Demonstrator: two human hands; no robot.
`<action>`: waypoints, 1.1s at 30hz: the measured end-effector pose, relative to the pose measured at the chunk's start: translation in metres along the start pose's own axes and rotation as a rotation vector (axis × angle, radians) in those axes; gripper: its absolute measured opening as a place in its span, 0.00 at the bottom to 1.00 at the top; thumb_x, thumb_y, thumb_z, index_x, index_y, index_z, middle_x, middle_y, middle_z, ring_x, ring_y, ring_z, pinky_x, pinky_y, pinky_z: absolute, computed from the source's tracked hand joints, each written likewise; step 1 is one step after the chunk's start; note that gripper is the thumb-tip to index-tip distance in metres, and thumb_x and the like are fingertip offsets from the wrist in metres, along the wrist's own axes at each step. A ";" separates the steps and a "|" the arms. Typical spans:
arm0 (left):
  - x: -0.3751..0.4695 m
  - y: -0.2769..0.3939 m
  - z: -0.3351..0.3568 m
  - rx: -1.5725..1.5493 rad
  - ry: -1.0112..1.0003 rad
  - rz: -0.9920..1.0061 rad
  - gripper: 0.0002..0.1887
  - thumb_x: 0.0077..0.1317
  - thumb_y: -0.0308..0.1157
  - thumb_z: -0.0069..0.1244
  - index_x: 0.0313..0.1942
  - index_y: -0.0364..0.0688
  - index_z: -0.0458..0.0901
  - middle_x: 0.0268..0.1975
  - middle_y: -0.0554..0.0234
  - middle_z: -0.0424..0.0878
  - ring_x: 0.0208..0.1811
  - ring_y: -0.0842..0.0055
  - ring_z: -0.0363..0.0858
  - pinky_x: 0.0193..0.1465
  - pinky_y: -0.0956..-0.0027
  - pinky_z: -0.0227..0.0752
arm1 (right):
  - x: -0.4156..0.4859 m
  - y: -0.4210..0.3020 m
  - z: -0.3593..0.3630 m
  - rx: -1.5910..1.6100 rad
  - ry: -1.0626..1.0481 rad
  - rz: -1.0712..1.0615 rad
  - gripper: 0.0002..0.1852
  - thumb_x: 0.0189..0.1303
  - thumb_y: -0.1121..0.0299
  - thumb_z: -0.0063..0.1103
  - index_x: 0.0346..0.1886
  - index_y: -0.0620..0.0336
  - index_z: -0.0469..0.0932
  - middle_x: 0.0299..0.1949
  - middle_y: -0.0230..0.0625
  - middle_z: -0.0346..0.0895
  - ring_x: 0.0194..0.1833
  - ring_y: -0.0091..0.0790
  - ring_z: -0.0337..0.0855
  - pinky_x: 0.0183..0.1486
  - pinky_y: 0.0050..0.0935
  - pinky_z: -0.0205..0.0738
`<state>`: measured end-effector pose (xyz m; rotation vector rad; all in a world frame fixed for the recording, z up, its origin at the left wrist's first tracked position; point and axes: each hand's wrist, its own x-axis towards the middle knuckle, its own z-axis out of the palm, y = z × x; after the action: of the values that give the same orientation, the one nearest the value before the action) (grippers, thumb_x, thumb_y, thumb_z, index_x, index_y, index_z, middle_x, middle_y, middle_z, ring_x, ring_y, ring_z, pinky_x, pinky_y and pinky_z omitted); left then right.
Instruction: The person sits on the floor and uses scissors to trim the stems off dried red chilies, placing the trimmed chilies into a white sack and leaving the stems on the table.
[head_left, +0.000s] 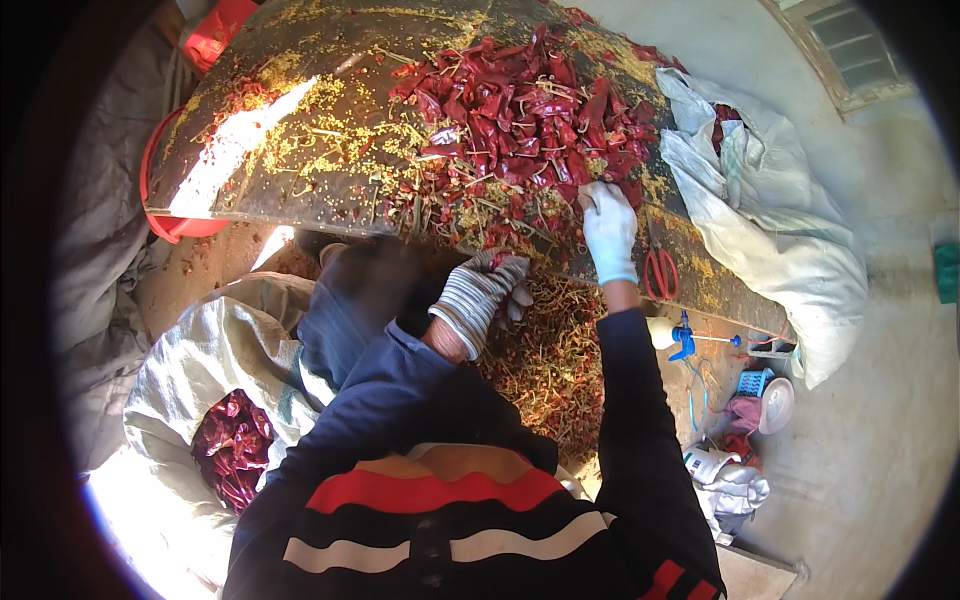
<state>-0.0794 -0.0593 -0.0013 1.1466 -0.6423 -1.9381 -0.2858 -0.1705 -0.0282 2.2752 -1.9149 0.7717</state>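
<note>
A heap of dried red chilli peppers (517, 112) lies on a dark tabletop (337, 191), with yellow seeds (330, 150) and broken stems scattered around it. My left hand (484, 289), in a grey-and-white striped glove, is at the table's near edge. Its fingers are closed around a small red pepper piece (498, 259), mostly hidden by the glove. My right hand (609, 229) wears a white glove and reaches to the near side of the heap. Its fingertips touch the peppers there; whether they grip one is hidden. Red-handled scissors (661, 274) lie just right of it.
A white woven sack (780, 217) with peppers inside leans over the table's right end. Another open sack (217, 337) of peppers (234, 450) stands at my left. Discarded stems (547, 367) pile up below the table edge. A pump sprayer (681, 335) and blue basket (752, 382) are at right.
</note>
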 end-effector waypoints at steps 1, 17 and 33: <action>0.000 0.001 0.000 0.009 0.011 0.005 0.13 0.69 0.38 0.46 0.45 0.39 0.79 0.22 0.68 0.81 0.16 0.82 0.75 0.15 0.80 0.62 | 0.009 0.000 0.005 -0.123 -0.068 -0.015 0.10 0.50 0.66 0.65 0.35 0.56 0.79 0.38 0.41 0.78 0.40 0.42 0.79 0.42 0.36 0.75; 0.004 -0.005 -0.003 -0.096 -0.058 0.123 0.10 0.65 0.32 0.51 0.45 0.40 0.76 0.34 0.61 0.84 0.18 0.81 0.76 0.16 0.79 0.66 | 0.023 0.009 0.049 -0.672 -0.075 -0.313 0.06 0.52 0.68 0.53 0.31 0.56 0.78 0.32 0.36 0.74 0.33 0.37 0.77 0.31 0.37 0.70; 0.012 -0.012 -0.005 -0.163 -0.036 0.013 0.10 0.66 0.37 0.51 0.42 0.42 0.77 0.31 0.63 0.85 0.16 0.81 0.75 0.13 0.78 0.64 | -0.033 -0.010 -0.046 2.022 0.060 0.365 0.06 0.60 0.72 0.58 0.38 0.59 0.73 0.33 0.37 0.80 0.35 0.33 0.82 0.37 0.30 0.80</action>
<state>-0.0831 -0.0630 -0.0179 1.0063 -0.4987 -1.9650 -0.2944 -0.1217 0.0005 1.7967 -1.2841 3.9200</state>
